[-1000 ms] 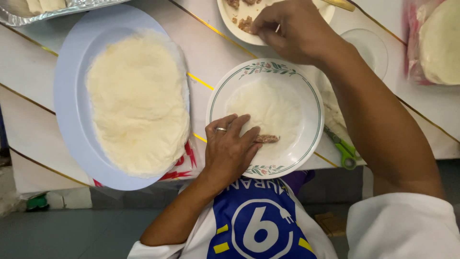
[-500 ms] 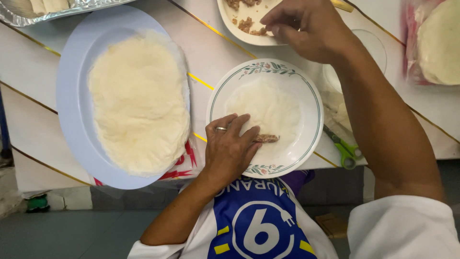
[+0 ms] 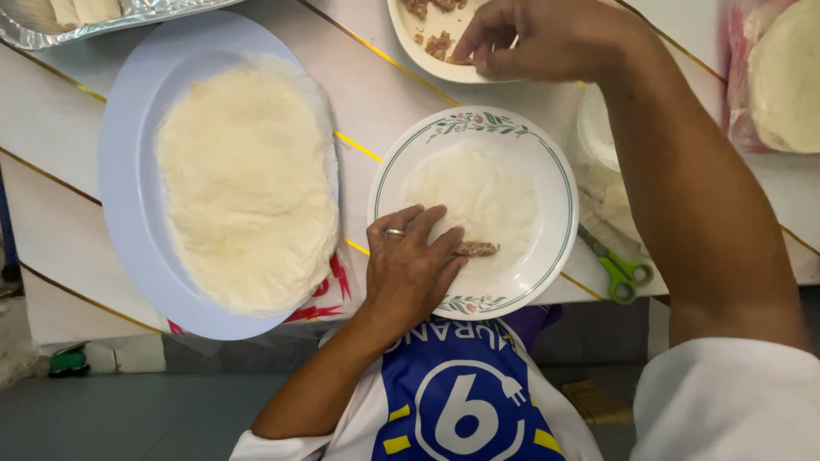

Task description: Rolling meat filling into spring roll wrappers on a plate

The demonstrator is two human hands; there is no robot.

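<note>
Head view: big oval blue plate [image 3: 128, 171] stacked with wrappers at left, small round plate [image 3: 547, 222] centre with one wrapper [image 3: 478, 196] and a bit of filling [image 3: 476, 248]. Left hand [image 3: 408, 269] flat and open, fingertips pinning wrapper edge; keep pressing so it won't slide. Right hand [image 3: 547, 38], upper frame, fingers pinched into meat dish [image 3: 427, 43], slightly lower than before.

Clear plastic bag with pinkish-red edge [image 3: 741, 81], top right corner of table, holding pale round dough. Crinkled silver foil tray [image 3: 128, 19] at top left edge. Red-and-white printed plastic wrapper [image 3: 320, 294] peeking from under blue oval plate [image 3: 128, 196].
</note>
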